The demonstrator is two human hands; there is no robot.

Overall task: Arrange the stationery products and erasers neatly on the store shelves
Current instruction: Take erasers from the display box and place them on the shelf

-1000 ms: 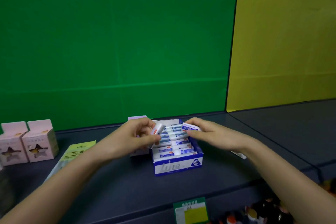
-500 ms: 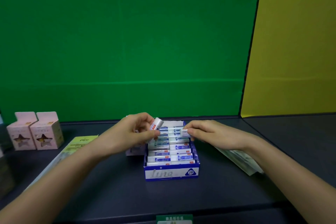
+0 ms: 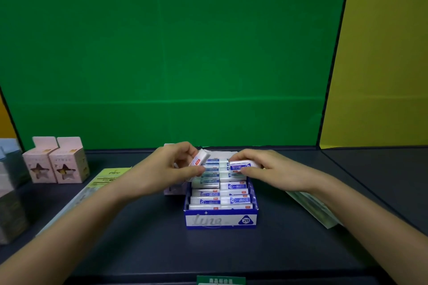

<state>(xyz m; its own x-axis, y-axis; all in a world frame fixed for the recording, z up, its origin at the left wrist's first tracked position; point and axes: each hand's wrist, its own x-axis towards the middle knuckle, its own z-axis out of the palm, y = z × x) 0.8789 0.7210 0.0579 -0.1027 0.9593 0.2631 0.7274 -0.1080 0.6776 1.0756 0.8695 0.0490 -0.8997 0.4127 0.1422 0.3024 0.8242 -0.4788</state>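
A blue and white display box (image 3: 221,219) marked 2B stands on the dark shelf (image 3: 150,245), filled with several wrapped white erasers in two rows. My left hand (image 3: 166,169) holds one eraser (image 3: 199,157) tilted above the box's back left corner. My right hand (image 3: 271,170) pinches another eraser (image 3: 240,165) lying flat over the back right row. Both hands hover over the rear of the box.
Two pink star-window boxes (image 3: 56,163) stand at the left, with grey boxes (image 3: 9,190) at the far left edge. A green-yellow flat pack (image 3: 102,180) lies under my left forearm, another flat pack (image 3: 310,206) under my right. A price label (image 3: 221,280) sits on the shelf front.
The view has shifted so the box sits more central and closer. My right hand has lifted its eraser slightly over the back right row; my left hand keeps its eraser tilted.
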